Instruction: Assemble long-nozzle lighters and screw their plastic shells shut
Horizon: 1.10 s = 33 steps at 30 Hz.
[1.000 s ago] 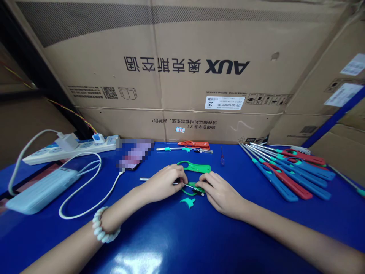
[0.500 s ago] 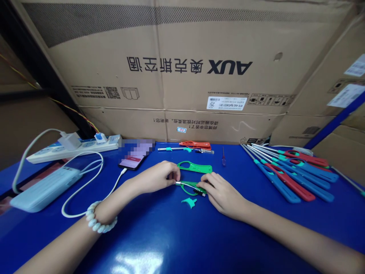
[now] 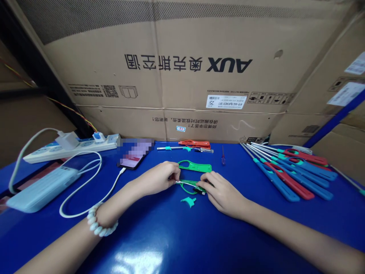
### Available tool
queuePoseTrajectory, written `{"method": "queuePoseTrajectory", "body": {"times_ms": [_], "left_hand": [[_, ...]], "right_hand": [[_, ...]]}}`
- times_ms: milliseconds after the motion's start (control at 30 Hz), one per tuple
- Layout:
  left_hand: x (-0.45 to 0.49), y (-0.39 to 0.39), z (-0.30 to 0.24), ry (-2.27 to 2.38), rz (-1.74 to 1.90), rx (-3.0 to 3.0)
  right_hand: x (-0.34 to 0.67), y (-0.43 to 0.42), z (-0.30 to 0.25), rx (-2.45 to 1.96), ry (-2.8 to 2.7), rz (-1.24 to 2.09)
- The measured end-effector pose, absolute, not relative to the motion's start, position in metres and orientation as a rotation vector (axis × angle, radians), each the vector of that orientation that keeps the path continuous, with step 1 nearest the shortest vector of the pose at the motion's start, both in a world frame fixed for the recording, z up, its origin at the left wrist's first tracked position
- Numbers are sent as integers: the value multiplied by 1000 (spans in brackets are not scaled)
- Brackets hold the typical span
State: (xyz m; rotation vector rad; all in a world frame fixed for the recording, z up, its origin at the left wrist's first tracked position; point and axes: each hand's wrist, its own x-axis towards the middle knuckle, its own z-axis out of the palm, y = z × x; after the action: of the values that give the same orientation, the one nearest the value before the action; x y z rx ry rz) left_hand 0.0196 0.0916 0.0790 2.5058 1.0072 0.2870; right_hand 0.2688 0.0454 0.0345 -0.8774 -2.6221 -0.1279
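In the middle of the table lies an open green lighter shell half [image 3: 187,189] with a thin white wire and a black part [image 3: 200,191] in it. My left hand [image 3: 165,177] pinches a silvery rod end [image 3: 178,182] at the shell's left end; most of the rod is hidden by the fingers. My right hand [image 3: 221,192] is closed around the shell's right end, thumb and fingertips near the black part. Just behind lies the other green shell half [image 3: 199,167], flat on the table. A loose turquoise trigger [image 3: 188,201] rests in front.
Farther back are a red shell [image 3: 195,144], a lighter rod with turquoise pieces [image 3: 168,148] and a small screwdriver [image 3: 223,158]. Several blue and red lighters [image 3: 296,175] fan out at right. Left: phone [image 3: 134,158], power bank [image 3: 42,188], power strip [image 3: 76,148]. A carton [image 3: 182,83] stands behind.
The silvery rod end at my left fingertips has tilted slightly and shows less. Both hands keep nearly the same places; the whole view has shifted a little.
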Motion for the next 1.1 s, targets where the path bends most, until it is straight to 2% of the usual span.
{"method": "queuePoseTrajectory", "body": {"times_ms": [267,533,733,1100], "left_hand": [[29,78,84,1102,186,2784],[42,64,84,1248,-65,3017],[44,63,82,1242,-44,3026],[42,62,81,1217,13,3078]], "right_hand": [[269,44,37,-911,-2595,-131],[268,41,40,-783,-2565,-372],[267,42,40,-737,-2511,-459],[268,46,35,-812,-2434,-334]]}}
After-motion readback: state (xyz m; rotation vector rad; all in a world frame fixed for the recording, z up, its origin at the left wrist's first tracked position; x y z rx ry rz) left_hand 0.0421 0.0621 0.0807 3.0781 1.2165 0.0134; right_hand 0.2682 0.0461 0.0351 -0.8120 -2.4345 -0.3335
